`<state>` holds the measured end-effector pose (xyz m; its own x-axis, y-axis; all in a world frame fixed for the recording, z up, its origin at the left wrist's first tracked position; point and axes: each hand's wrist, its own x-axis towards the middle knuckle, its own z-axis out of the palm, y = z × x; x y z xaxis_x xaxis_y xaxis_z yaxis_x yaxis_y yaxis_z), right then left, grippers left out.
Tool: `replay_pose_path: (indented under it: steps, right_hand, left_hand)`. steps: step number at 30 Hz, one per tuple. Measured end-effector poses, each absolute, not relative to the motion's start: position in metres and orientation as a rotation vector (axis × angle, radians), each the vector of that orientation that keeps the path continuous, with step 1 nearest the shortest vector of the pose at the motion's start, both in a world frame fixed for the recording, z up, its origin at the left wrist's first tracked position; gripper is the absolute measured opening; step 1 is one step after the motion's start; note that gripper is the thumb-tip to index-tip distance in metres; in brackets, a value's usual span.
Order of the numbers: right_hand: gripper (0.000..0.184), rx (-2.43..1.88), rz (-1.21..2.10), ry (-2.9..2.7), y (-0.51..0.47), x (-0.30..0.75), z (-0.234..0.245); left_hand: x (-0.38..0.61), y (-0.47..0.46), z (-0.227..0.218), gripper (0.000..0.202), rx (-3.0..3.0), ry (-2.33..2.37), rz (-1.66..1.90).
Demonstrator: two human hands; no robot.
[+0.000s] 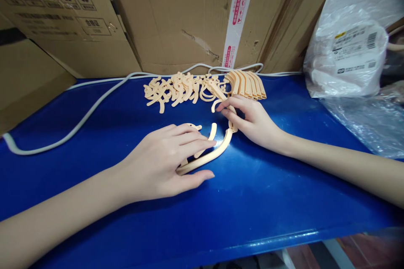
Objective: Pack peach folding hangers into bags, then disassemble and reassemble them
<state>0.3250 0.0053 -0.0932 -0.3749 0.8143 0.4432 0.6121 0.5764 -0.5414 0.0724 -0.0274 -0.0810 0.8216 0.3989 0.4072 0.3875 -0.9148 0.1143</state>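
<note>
My left hand lies low over several beige curved pieces, its fingers stretched out and its thumb apart. A long curved beige strip runs from under that palm toward my right hand, passing between thumb and fingers. Beside the fingertips is a shorter curved strip. My right hand is closed, with thumb and fingertips together at a small hook-shaped beige piece. Beneath its fingers another beige piece shows in part, near the long strip's upper end. My right hand hides how these pieces meet.
Behind the hands lie a heap of loose beige parts and a row of stacked curved strips. A white cable crosses the blue table. Cardboard boxes stand behind; a labelled plastic bag sits right.
</note>
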Motion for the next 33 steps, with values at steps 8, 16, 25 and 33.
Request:
replay_pose_path:
  steps: [8, 16, 25, 33]
  right_hand:
    - [0.015, -1.126, 0.394, -2.118, 0.007, 0.325, -0.094]
    - [0.013, -1.039, 0.445, -2.128, 0.008, 0.324, -0.095]
    - [0.012, -0.86, 0.347, -2.298, -0.001, 0.323, -0.093]
    - [0.018, -0.835, 0.187, -2.421, -0.003, 0.321, -0.094]
  left_hand:
    - [0.073, -0.027, -0.08, 0.023, 3.063, 0.7, 0.744]
    - [0.076, -0.027, -0.082, 0.019, 3.134, 0.692, 0.768]
    - [0.073, -0.024, -0.082, 0.02, 3.312, 0.623, 0.742]
    - [0.072, -0.026, -0.086, 0.028, 3.354, 0.527, 0.681]
